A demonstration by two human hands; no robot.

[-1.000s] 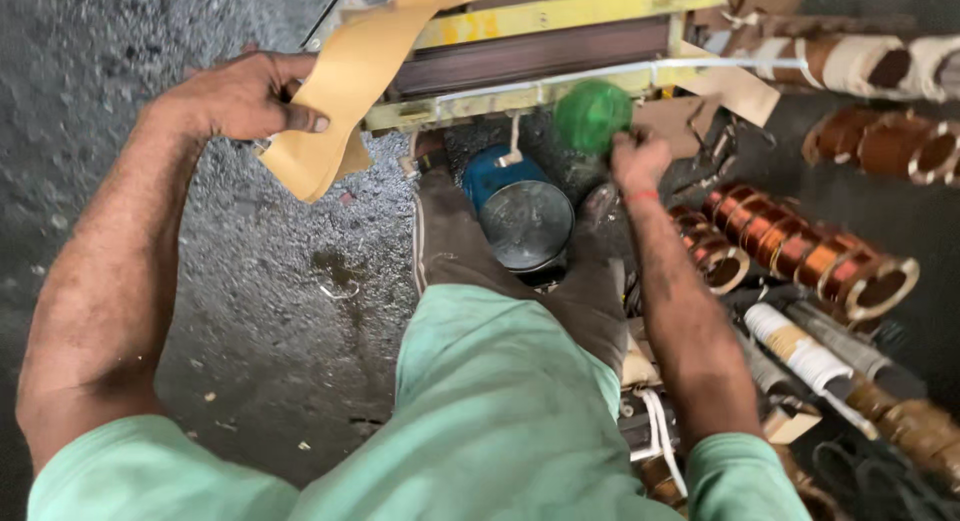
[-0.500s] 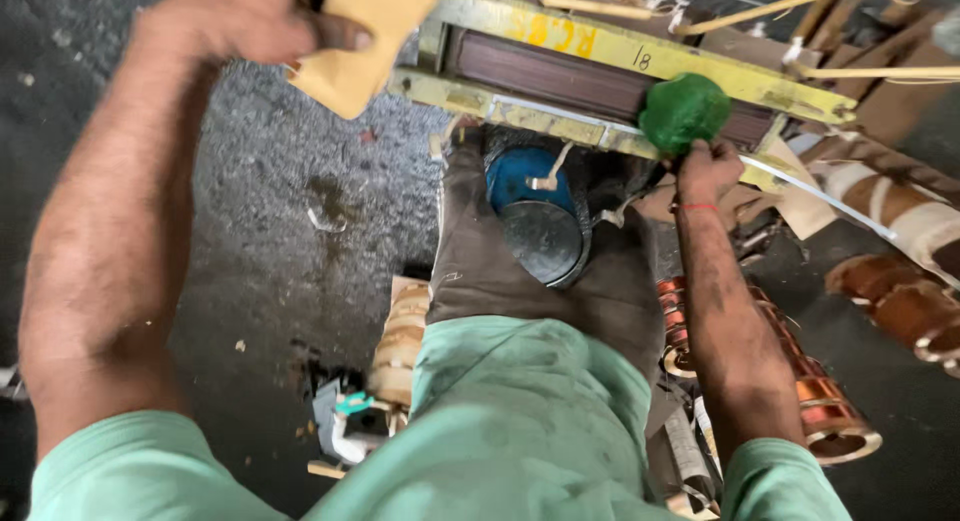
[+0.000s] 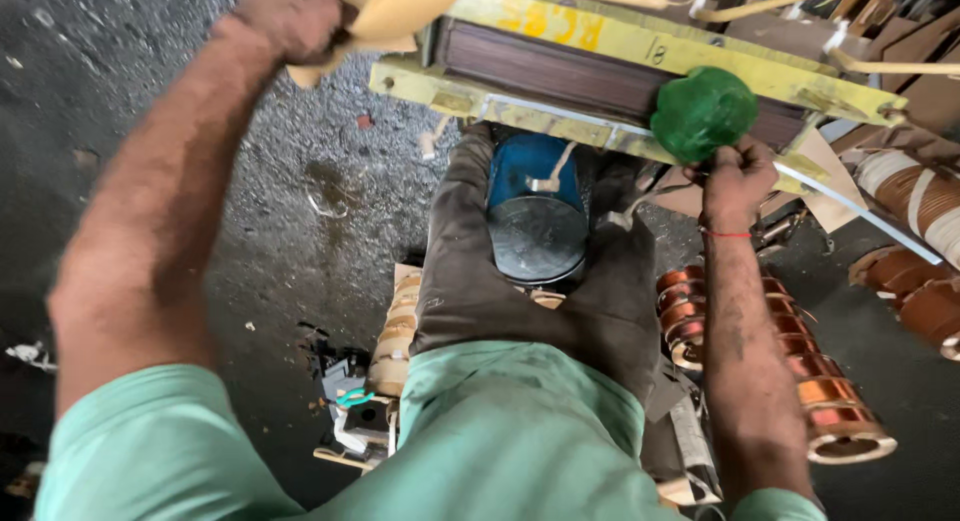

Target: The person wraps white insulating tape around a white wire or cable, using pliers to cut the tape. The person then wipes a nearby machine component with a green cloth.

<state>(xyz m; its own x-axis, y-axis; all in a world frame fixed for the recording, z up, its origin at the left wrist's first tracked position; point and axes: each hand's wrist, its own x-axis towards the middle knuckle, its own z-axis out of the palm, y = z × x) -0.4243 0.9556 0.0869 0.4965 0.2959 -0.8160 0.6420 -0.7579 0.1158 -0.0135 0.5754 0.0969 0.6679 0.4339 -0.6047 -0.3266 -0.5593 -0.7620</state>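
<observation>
A blue cylindrical can with a dull metal end sits between the person's knees, below the yellow-framed transformer core; its inside cannot be seen; a pale strip lies across its upper side. The left hand is raised at the top edge, its grip pressed together on a tan sheet of insulating paper that is cut off by the frame, so its full shape is hidden. The right hand is closed beneath a green roll of tape, touching it at the core's lower rail; what exactly the fingers pinch is hard to make out. The core shows dark laminations between yellow angle bars; it rests tilted above the dark-trousered legs. Copper wire coils stand on the floor just beside the right forearm; more wrapped coils lie at the right edge, partly cut off; small scraps lie on the rough grey floor near the left knee.
</observation>
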